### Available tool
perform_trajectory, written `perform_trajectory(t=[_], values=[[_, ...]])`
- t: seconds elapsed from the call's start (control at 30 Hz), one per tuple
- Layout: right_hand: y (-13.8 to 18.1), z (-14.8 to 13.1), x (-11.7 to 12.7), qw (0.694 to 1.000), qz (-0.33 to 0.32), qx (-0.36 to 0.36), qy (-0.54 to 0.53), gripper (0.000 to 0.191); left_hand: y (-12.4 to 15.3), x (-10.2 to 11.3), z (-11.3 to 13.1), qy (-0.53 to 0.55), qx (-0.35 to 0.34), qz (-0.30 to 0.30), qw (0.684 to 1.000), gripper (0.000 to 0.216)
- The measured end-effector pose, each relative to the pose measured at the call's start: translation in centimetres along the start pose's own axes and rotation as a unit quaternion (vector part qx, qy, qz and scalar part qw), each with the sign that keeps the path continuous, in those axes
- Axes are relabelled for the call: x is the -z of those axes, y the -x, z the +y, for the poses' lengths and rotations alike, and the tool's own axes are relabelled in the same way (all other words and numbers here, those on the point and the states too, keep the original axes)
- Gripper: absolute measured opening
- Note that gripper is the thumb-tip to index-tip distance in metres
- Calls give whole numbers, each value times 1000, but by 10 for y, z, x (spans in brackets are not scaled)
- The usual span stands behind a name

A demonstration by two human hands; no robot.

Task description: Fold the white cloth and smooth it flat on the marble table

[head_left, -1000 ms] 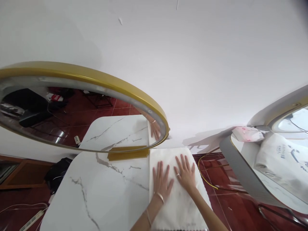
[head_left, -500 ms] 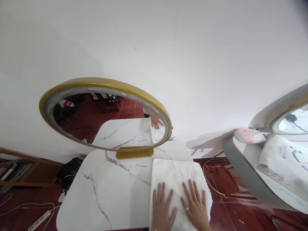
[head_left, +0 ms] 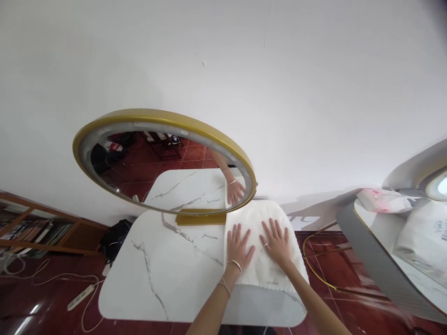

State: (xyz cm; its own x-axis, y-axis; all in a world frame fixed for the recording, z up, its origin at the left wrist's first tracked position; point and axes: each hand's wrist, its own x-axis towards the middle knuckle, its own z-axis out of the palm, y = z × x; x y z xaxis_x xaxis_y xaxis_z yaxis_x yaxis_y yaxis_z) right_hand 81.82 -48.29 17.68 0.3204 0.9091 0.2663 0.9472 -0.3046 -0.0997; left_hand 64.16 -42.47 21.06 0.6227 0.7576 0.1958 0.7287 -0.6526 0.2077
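Note:
A white folded towel [head_left: 256, 272] lies on the right side of a white marble-patterned table [head_left: 164, 274]. My left hand [head_left: 239, 246] rests flat on the towel with its fingers spread; bracelets circle that wrist. My right hand [head_left: 277, 239], wearing a ring, lies flat and open on the towel beside it. Both palms press down on the cloth. A round gold-framed mirror [head_left: 164, 160] stands on the table just behind the towel and reflects a hand and the tabletop.
A white wall rises behind the table. To the right stands a grey-edged piece of furniture [head_left: 370, 260] bearing a pink-and-white packet [head_left: 382, 201] and a white bag [head_left: 422, 239]. On the red tiled floor lie a yellow cable [head_left: 310, 270], a power strip [head_left: 81, 297] and a black bag [head_left: 115, 235].
Both hands slid back along the towel toward me, then forward again toward the mirror. The towel now lies farther up the table, its near edge showing. The camera view pulled back and shifted.

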Motion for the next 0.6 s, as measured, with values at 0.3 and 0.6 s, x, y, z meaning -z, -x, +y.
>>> perform_trajectory(t=[0.3,0.6], values=[[51,-37,11,999,31,25,-26,55,61,5,-5,14,55,17,998,60],[67,-39,8,995,47,-79,-42,65,22,1,-36,52,28,28,998,74]])
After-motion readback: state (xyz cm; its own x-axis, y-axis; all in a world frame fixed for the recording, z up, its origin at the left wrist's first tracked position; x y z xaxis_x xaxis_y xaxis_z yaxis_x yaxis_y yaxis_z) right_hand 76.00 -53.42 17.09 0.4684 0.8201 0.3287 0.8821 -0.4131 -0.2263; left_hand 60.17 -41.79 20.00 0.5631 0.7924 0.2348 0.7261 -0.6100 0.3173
